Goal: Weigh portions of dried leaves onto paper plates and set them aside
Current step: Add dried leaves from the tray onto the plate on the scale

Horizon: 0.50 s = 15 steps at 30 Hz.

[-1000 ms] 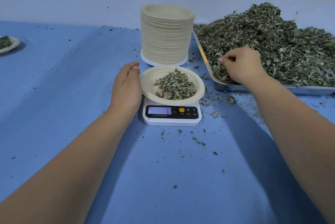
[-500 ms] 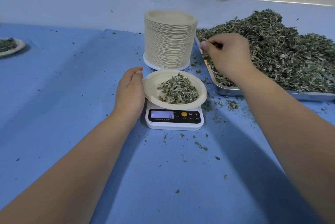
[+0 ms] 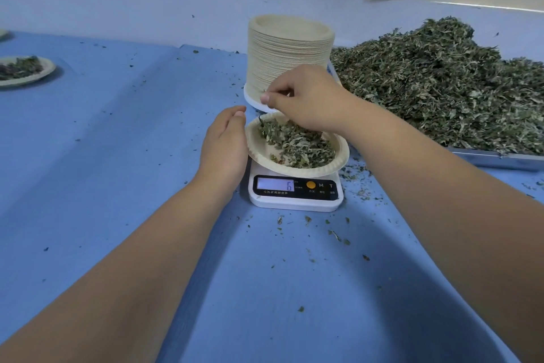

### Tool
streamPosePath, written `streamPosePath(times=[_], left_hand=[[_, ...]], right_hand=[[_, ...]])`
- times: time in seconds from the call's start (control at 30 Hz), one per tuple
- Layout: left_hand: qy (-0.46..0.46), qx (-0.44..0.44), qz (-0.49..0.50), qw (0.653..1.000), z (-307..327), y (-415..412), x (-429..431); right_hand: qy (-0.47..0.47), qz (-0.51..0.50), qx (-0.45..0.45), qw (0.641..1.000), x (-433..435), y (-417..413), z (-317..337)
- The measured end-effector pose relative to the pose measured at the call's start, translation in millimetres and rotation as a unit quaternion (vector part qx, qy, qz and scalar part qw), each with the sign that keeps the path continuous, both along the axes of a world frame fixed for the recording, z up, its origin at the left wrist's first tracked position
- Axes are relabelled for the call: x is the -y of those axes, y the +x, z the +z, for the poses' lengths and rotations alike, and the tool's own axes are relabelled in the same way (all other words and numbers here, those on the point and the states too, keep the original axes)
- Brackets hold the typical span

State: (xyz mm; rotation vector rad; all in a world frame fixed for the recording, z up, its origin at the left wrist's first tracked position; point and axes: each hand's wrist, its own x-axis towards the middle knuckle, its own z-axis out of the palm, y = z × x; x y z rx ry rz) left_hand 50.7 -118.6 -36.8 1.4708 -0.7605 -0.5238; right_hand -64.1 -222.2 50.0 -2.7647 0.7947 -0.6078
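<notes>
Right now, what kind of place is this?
Probably a small herb or tea portioning bench. Signs: a metal tray heaped with dried leaves, a digital scale with a part-filled paper plate on it, and a tall stack of plates behind.

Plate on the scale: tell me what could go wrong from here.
1. The left hand seems to touch the plate at its rim; any pressure could falsify the scale reading, now 6.
2. The right hand holds its pinch of leaves over the plate's far edge, so some may drop onto the blue cloth, where crumbs already lie.
3. The plate overhangs the scale and could tip.
</notes>
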Motion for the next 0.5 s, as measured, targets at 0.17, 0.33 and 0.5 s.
streamPosePath(times=[0.17, 0.33, 0.5], left_hand=[[-0.007, 0.019, -0.026, 0.999, 2.2, -2.2, -1.9], [-0.015, 0.027, -0.068, 0.997, 3.0, -4.3, -4.8], [0.028, 0.082, -0.084, 0.993, 6.2, -9.4, -9.4]], right_hand=[[0.022, 0.021, -0.022, 0.999, -10.4, -15.4, 6.8], [0.0, -0.036, 0.042, 0.998, -1.4, -50.9, 0.3], [-0.04, -0.228, 0.035, 0.972, 25.6, -105.0, -21.2]])
